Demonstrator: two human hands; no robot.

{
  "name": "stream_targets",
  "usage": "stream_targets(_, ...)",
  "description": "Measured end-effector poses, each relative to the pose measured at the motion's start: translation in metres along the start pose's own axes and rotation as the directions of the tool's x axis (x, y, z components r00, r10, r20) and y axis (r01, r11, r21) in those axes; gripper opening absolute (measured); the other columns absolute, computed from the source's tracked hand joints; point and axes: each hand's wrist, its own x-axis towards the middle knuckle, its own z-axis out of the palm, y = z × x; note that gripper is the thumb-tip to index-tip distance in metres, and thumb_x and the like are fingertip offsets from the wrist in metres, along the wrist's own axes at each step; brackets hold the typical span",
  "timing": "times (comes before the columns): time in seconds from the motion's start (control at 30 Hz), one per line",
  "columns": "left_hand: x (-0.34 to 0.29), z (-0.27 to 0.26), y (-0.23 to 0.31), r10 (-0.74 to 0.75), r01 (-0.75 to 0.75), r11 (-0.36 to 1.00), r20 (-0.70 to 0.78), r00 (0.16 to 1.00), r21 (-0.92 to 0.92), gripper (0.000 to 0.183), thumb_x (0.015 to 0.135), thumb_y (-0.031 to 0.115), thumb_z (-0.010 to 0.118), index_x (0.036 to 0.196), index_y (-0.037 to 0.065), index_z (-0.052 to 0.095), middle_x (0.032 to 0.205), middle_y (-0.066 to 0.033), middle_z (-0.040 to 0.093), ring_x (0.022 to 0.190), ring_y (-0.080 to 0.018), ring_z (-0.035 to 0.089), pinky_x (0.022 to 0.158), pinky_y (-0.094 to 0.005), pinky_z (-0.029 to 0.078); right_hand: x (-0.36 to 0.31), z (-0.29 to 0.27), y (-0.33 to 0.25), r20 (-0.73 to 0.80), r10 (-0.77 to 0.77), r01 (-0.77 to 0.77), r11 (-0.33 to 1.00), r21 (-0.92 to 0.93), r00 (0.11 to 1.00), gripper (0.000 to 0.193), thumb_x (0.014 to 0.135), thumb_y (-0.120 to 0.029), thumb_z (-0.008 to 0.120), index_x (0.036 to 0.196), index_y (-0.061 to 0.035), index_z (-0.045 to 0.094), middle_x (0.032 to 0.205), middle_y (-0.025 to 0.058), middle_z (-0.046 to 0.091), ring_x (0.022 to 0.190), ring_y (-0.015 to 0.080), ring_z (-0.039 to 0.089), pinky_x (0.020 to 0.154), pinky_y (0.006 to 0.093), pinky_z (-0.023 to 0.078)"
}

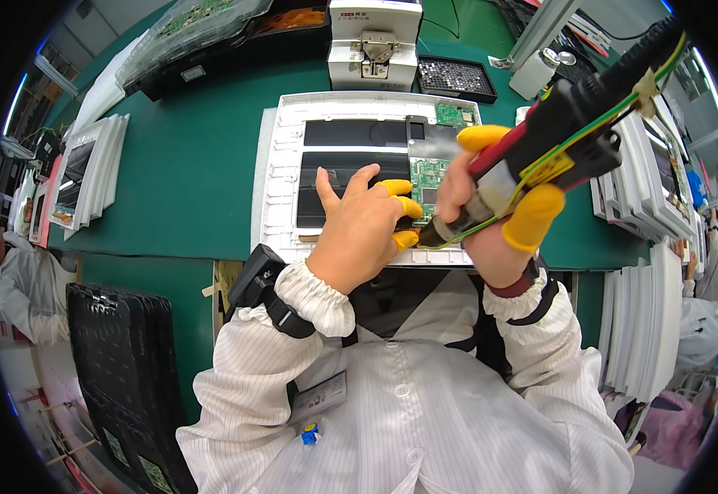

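Note:
My right hand [494, 239] is wrapped round a black and red electric screwdriver [540, 136], with yellow finger cots on thumb and fingers. The screwdriver slants down to the left, and its tip is at the lower edge of a green circuit board [430, 177]. That board sits in a white plastic housing [281, 165] with dark panels [355, 133]. My left hand [359, 218] lies over the lower dark panel, fingers spread. Its yellow-cotted thumb and forefinger are beside the screwdriver tip; whether they touch a small part there is hidden.
Behind the housing stand a white screw feeder [374, 49] and a black tray of small parts [456, 78]. Stacked white housings flank me at left [95, 173] and right [643, 181]. A cable trails from the screwdriver's top. A black crate [124, 370] stands lower left.

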Motion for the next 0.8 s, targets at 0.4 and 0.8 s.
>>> stream_targets(0.4,-0.024,-0.027,0.018,0.02,-0.02,1.0,-0.021,1.0,0.019,0.039,0.074,0.023,0.076,0.112,0.017,0.067,0.127,-0.0034,0.056,0.132,-0.0321,0.035,0.1,-0.0732,0.011,0.069,-0.154,-0.047,-0.086,-0.213,0.195,0.965,-0.176,0.973,0.032,0.094,-0.029,0.058,0.107,0.0002,0.053,0.08,0.0048,0.059,0.066,0.0099,0.057,0.059,0.0211,0.045)
stream_targets(0.8,-0.042,-0.049,-0.02,-0.183,0.15,0.975,-0.214,0.96,-0.162,0.03,0.078,0.004,0.071,0.107,0.003,0.065,0.118,-0.0133,0.062,0.109,-0.0307,0.058,0.097,-0.0349,0.041,0.121,-0.172,0.006,-0.154,-0.392,0.228,0.765,-0.602,0.907,0.038,0.081,-0.022,0.076,0.103,-0.0012,0.053,0.082,0.0031,0.061,0.067,0.008,0.053,0.06,0.0245,0.046)
